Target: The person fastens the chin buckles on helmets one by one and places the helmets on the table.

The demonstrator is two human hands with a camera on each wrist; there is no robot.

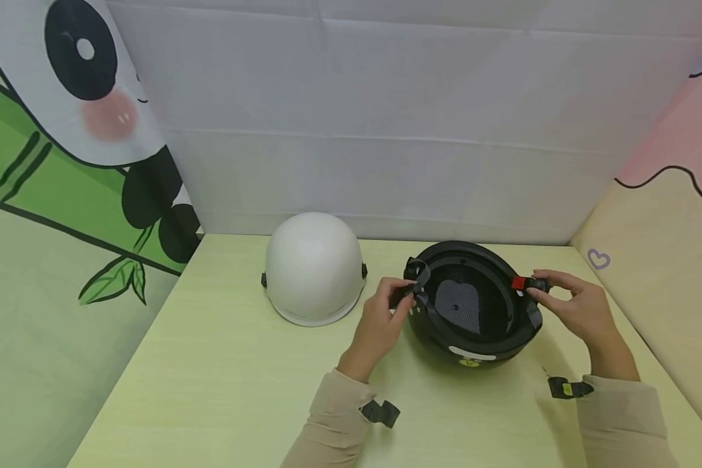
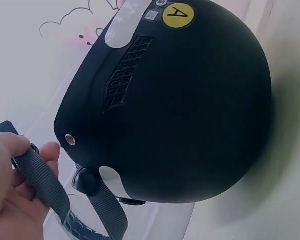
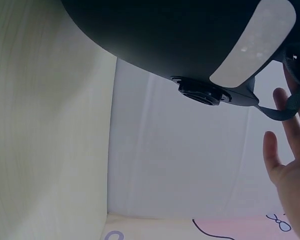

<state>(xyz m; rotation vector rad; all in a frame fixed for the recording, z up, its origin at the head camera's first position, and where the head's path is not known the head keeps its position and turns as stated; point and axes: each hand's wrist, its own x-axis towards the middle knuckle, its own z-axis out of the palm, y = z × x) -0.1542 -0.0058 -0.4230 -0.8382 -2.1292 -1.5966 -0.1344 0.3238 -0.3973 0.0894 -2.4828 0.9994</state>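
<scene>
A black helmet [image 1: 474,338] lies upside down on the pale yellow table [image 1: 210,377], its padded inside facing up. My left hand [image 1: 402,294] pinches the grey chin strap [image 1: 416,278] at the helmet's left rim. In the left wrist view the strap [image 2: 44,180] runs between my fingers [image 2: 14,150], beside the black helmet's shell [image 2: 190,110] with its yellow "A" sticker [image 2: 178,15]. My right hand [image 1: 535,289] grips the black buckle with a red button [image 1: 526,284] at the right rim. In the right wrist view, fingers [image 3: 287,165] sit below the strap [image 3: 277,112] and the helmet's shell [image 3: 165,35].
A white helmet [image 1: 312,270] sits dome-up to the left of the black one, near the back of the table. A white cloth wall [image 1: 386,130] closes the back, a panda cloth [image 1: 64,162] the left, and a pink-and-yellow cloth [image 1: 667,247] the right.
</scene>
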